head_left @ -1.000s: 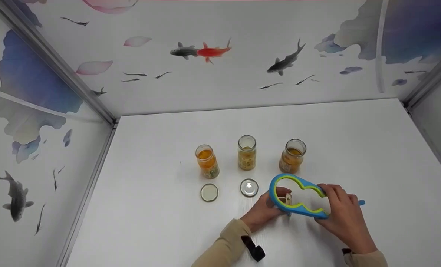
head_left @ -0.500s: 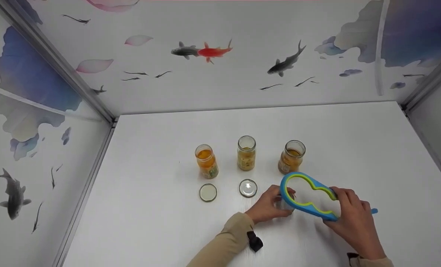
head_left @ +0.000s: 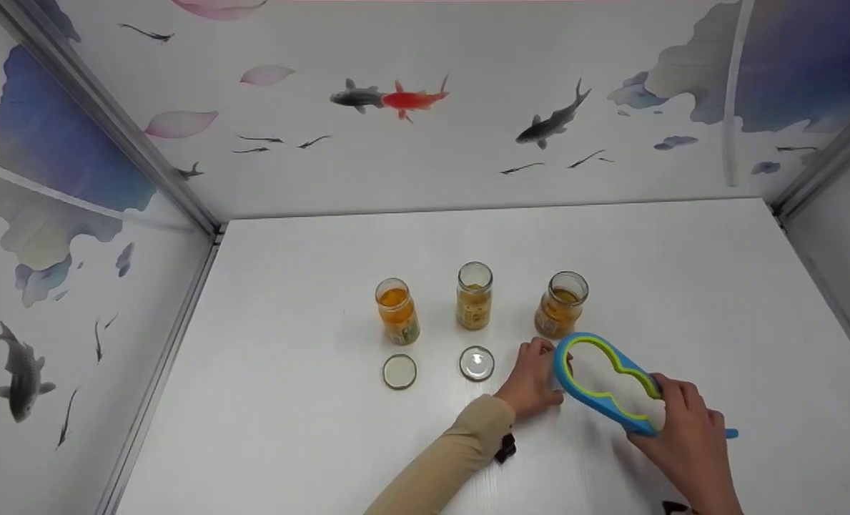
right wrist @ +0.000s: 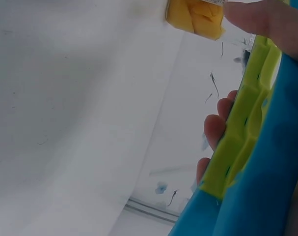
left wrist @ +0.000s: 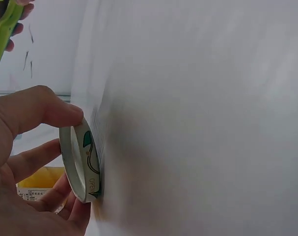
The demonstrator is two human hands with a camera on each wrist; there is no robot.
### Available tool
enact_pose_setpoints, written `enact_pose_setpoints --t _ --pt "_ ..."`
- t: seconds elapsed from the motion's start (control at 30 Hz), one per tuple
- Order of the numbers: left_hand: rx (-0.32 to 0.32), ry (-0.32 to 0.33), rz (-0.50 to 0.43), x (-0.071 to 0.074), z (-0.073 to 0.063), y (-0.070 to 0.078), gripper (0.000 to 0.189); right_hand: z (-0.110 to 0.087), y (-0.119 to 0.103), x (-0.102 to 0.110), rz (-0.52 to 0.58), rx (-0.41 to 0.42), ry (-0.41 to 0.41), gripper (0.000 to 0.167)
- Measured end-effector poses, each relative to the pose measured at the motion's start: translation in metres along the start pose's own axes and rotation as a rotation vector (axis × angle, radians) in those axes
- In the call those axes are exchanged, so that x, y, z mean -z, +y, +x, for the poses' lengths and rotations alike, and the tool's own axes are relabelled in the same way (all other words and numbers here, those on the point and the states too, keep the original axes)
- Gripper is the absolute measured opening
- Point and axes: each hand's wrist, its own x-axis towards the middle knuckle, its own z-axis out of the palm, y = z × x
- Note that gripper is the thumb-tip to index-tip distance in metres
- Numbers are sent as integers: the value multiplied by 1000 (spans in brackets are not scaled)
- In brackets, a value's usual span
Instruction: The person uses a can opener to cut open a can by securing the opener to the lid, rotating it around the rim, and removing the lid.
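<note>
In the left wrist view my left hand [left wrist: 26,123] pinches a pale jar lid [left wrist: 91,157] on edge between thumb and fingers, right at the table surface. "OPEN" and a green leaf show on its rim. From the head view this lid is mostly hidden behind the fingers and the opener. My right hand [head_left: 693,436] grips a blue and lime-green jar opener [head_left: 600,405] by its handle end, its looped head hanging over my left hand. Behind it stands an uncapped glass jar [head_left: 557,318] with orange-brown contents.
Two more uncapped jars, one orange [head_left: 399,318] and one yellowish [head_left: 475,304], stand to the left in a row. In front of them lie a cream lid [head_left: 399,372] and a silvery lid [head_left: 477,363]. Printed walls edge the white table [head_left: 289,400].
My left hand has moved a little right and forward, turning the lid and bringing it down toward the table. My right hand has shifted right and nearer with the jar opener.
</note>
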Motion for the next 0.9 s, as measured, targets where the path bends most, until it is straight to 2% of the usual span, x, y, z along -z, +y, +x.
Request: enact_pose_setpoints --t 0.13,0.2,0.4,0.5,0.63,0.77,0.9 --pt "24 14 109 -1 7 -2 55 0 0 -2 6 -19 -25 84" --pt "37 28 132 -2 10 -4 56 1 0 -3 5 -22 -35 85" --pt "94 63 39 -4 12 -2 57 2 -1 -9 -4 -83 -54 87" --pt "108 80 25 -5 12 -1 57 3 -2 -12 -2 -128 -56 88" --pt "71 121 19 -4 7 -1 52 4 0 -14 0 -160 -32 87" --pt "23 172 -47 -1 0 -2 39 6 7 -14 8 -193 -9 82" --pt "-9 200 -99 3 -9 -3 31 12 12 -16 6 -262 -17 78"
